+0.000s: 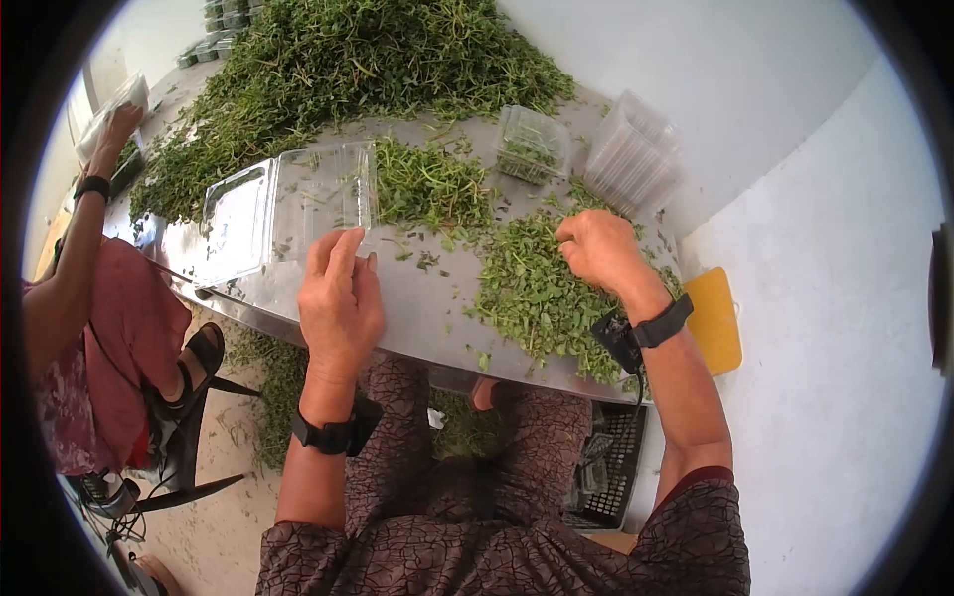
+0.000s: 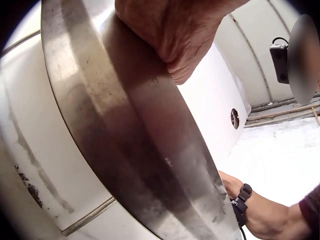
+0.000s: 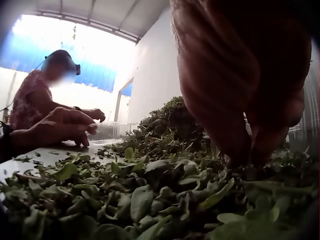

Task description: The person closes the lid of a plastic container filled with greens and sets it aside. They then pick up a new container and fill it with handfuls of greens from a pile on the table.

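In the head view my right hand (image 1: 603,250) is over a spread of loose green leaves (image 1: 532,303) at the table's near right. The right wrist view has its thumb and fingertips drawn together, pinching down among the leaves (image 3: 142,202). My left hand (image 1: 341,303) rests at the near edge of an open, clear plastic clamshell box (image 1: 275,211), its fingers loosely bent and holding nothing. Behind the fingertips lies a small heap of leafy stems (image 1: 432,184). The left wrist view mostly takes in the metal table's rim (image 2: 145,115) and part of my left hand (image 2: 175,30).
A large mound of greens (image 1: 388,60) covers the back of the table. A clear box with greens (image 1: 530,149) and stacked empty boxes (image 1: 631,154) stand at the right. Another person's arm (image 1: 79,223) is at the left. A black crate (image 1: 606,467) sits below.
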Available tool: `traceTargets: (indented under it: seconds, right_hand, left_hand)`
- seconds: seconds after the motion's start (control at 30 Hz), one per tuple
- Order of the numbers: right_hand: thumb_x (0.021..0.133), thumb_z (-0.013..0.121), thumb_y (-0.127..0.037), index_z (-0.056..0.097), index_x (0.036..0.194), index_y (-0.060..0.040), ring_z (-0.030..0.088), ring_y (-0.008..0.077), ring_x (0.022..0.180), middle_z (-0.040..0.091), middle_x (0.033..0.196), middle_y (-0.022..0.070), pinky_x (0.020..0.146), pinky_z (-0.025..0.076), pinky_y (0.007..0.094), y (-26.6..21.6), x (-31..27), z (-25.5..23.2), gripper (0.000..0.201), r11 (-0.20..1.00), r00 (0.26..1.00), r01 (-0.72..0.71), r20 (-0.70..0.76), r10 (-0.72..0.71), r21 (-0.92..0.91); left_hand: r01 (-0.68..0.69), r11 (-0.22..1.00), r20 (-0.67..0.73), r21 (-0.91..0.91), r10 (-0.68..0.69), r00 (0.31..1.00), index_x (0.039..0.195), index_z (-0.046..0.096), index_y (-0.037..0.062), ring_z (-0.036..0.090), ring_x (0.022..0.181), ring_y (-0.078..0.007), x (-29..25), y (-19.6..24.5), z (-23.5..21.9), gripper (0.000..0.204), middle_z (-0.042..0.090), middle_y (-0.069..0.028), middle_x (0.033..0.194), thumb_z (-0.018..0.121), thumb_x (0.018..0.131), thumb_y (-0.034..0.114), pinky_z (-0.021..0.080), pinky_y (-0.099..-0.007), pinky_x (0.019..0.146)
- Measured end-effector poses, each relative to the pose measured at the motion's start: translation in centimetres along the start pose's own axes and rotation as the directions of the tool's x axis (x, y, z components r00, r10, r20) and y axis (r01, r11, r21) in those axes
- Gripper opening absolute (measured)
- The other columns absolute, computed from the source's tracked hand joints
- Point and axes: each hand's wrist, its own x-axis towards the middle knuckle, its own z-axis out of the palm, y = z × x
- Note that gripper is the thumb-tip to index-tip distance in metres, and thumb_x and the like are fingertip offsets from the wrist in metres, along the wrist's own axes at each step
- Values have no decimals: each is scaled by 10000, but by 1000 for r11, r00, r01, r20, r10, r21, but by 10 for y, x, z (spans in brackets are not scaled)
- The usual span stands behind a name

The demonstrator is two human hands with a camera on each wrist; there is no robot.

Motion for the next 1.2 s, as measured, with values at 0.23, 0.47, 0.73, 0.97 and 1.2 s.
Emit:
traceTargets:
  seconds: [0.23, 0.47, 0.73, 0.97, 1.2]
  right_hand:
    - [740, 592, -57, 708, 930, -22, 640, 379, 788, 655, 777, 209, 762, 507, 463, 5, -2, 1, 225, 998, 990, 5, -144, 4, 57]
    - [733, 582, -54, 653, 772, -16, 600, 282, 594, 628, 662, 149, 572, 465, 381, 18, 6, 2, 90, 988, 977, 65, -209, -35, 139]
    - [763, 621, -76, 638, 787, 12, 544, 160, 587, 585, 622, 71, 566, 442, 331, -3, -2, -7, 93, 913, 992, 26, -124, 26, 407]
    - [730, 661, -129, 727, 908, -27, 644, 325, 731, 639, 714, 163, 686, 501, 428, -19, 7, 1, 215, 965, 993, -30, -105, 59, 259]
    - [764, 673, -198, 715, 944, -14, 635, 286, 683, 666, 721, 156, 659, 492, 411, -16, 17, -8, 261, 972, 998, 12, -63, 3, 234]
  left_hand:
    - [1, 1000, 3, 7, -1, 1000, 1107, 598, 23, 645, 709, -246, 0, 1, -1, 337, 616, -137, 1059, 640, 783, -60, 527, -342, 647]
    - [2, 1000, -45, -29, -3, 999, 1099, 602, 18, 638, 709, -233, 0, 1, 0, 335, 614, -137, 1064, 629, 779, -75, 530, -329, 648]
    - [-3, 998, -37, -66, 1, 999, 1051, 609, 15, 630, 700, -217, -3, -1, -1, 313, 613, -132, 1064, 619, 756, -90, 525, -307, 618]
    - [-18, 999, -42, -42, 16, 999, 1040, 609, 19, 624, 687, -215, -2, 1, 0, 314, 614, -129, 1052, 611, 746, -93, 523, -312, 613]
    - [-29, 999, -26, -27, 28, 999, 1033, 603, 18, 622, 675, -211, -1, 2, -1, 299, 612, -128, 1045, 630, 753, -84, 523, -314, 612]
